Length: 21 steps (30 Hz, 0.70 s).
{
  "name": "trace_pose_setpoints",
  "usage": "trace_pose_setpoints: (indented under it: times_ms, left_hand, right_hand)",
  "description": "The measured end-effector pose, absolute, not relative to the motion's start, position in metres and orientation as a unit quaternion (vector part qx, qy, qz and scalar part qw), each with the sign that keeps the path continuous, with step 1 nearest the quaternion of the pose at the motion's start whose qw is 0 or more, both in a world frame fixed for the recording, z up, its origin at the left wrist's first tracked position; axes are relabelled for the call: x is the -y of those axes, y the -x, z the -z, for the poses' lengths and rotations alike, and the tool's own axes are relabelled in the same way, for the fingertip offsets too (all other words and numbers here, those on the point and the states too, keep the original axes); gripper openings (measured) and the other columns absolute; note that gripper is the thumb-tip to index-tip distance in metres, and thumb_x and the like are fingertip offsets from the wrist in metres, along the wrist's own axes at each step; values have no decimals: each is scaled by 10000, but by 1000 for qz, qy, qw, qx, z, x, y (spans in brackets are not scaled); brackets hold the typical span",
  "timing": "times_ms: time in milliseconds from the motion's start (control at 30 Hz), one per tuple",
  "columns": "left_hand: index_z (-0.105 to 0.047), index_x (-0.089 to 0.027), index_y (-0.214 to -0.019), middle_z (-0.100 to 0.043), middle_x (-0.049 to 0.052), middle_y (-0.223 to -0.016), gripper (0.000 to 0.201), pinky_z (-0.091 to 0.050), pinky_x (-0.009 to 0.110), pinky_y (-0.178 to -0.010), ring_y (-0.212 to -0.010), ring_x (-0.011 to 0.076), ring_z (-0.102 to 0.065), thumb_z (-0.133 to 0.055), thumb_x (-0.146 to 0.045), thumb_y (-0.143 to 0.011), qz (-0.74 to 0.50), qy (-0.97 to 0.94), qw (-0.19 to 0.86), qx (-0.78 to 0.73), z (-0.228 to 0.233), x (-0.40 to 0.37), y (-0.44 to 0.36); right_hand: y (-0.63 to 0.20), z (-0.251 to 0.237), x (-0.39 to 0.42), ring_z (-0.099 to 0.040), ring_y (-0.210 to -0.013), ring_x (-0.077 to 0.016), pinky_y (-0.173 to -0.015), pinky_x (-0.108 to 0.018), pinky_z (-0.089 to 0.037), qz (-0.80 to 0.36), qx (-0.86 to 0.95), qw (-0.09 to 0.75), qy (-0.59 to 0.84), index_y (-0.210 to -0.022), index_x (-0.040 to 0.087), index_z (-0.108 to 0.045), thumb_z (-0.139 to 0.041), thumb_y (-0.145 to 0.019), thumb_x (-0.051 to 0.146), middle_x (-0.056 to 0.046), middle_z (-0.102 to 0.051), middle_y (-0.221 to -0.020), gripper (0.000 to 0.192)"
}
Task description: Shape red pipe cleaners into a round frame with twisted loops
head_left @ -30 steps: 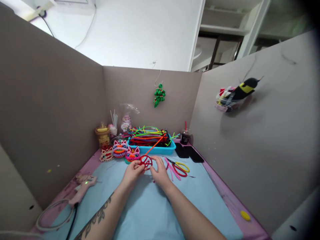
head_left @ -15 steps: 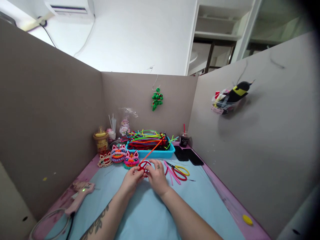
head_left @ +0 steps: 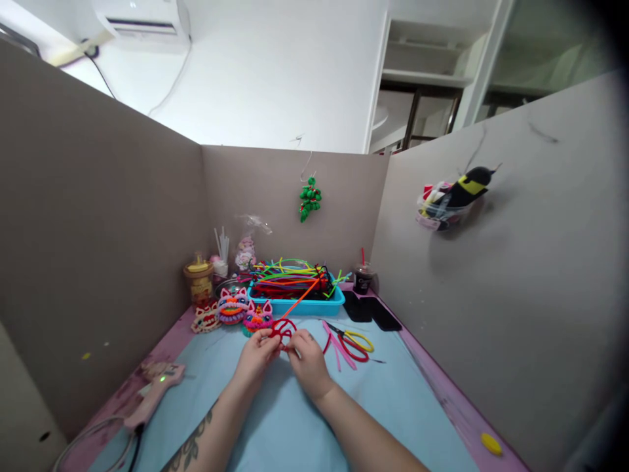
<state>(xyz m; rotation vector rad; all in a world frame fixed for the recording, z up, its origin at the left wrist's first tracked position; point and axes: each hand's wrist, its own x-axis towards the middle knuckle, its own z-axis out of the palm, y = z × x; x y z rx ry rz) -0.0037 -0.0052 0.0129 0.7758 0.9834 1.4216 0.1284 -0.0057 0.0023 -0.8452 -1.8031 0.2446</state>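
Observation:
Between my two hands is a red pipe cleaner piece bent into a round frame with loops inside. My left hand pinches its left lower side with the fingers closed. At its lower right, my right hand has thumb and fingertips pressed together on the red pipe cleaner; the exact grip is partly hidden. Just behind it stands a pink animal head made of pipe cleaners. To the right of my right hand lie pink strips and scissors with one red and one yellow handle loop.
A blue tray heaped with coloured pipe cleaners stands at the back, an orange one sticking out toward me. On the left lies a pink glue gun with its cord. Two dark flat pads and a drink cup are back right.
My right hand has lowered slightly, its fingers moving from the upper right of the red piece to its lower edge. The whole view has shifted slightly down.

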Motion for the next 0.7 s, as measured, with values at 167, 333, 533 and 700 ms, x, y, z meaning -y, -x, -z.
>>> trace_pose_setpoints:
  times_ms: [167,333,533,700]
  left_hand:
    - [-499,-159,-817,-578,-46,-548,447,-418,204,-537,-508,97,-562,-775,-325,-507,-630,-360,545,-420,-10,4,4]
    - [-501,-161,-797,-588,-35,-570,467,-429,217,-548,-517,105,-567,-783,-334,-469,-630,-356,533,-439,-12,4,4]
    - [-502,-153,-797,-591,-21,-581,482,-429,215,-537,-514,102,-563,-788,-343,-458,-646,-346,519,-440,-13,3,6]
    - [-504,-158,-788,-583,-26,-579,481,-432,225,-545,-525,114,-570,-787,-365,-459,-647,-355,511,-440,-11,2,5]
  right_hand:
    - [-120,-8,15,-561,-783,-156,-720,-287,-462,-226,736,560,305,-647,210,-565,-486,-678,56,-26,-586,-785,176]
    - [-121,-6,14,-557,-854,-171,-775,-309,-460,-234,708,568,349,-640,202,-562,-542,-679,92,-46,-557,-855,119]
    - [-121,-1,12,-540,-987,-197,-867,-342,-425,-244,699,565,365,-672,201,-567,-549,-701,92,-78,-578,-977,114]
    - [-117,3,12,-582,-897,-197,-762,-330,-485,-286,667,579,371,-665,196,-563,-573,-706,153,-92,-588,-961,61]
